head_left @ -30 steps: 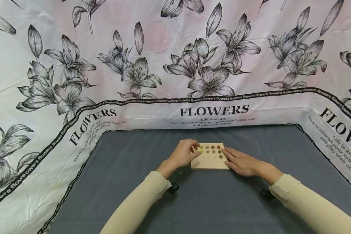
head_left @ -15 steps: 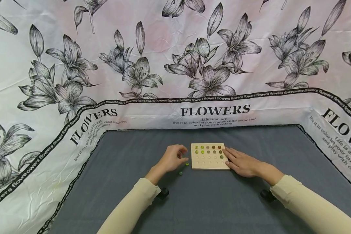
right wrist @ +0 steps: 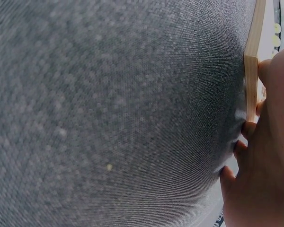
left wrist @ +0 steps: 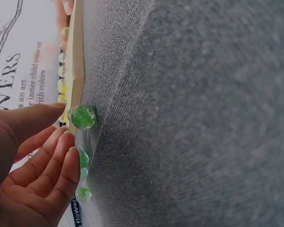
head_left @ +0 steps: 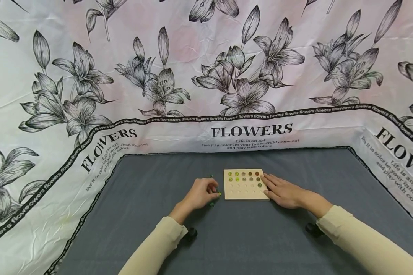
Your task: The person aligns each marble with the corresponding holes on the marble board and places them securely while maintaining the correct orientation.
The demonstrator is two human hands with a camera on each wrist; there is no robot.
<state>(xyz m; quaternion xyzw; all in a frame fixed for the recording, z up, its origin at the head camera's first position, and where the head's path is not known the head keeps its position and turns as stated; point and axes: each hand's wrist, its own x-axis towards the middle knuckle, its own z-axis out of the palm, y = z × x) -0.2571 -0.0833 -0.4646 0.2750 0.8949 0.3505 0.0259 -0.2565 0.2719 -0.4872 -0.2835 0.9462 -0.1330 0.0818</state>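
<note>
A pale wooden board with rows of shallow hollows lies on the grey cloth. Yellow-green, clear, brownish and green marbles fill its far rows, one green marble sitting in the row nearer me. Left of the board, my left hand has thumb and fingers curved around a gap, thumb tip at a yellow-green marble. A green marble lies by the thumb in the left wrist view; more green marbles lie beyond the fingers. My right hand rests with extended fingers against the board's right edge.
A grey cloth covers the table. Flower-printed fabric rises behind it and along both sides. A dark green marble lies behind the left hand, another in front of it.
My left hand has drawn back leftward from the board's far-left hollows, then lowered toward the yellow-green marble on the cloth. My right hand stays at the board's edge.
</note>
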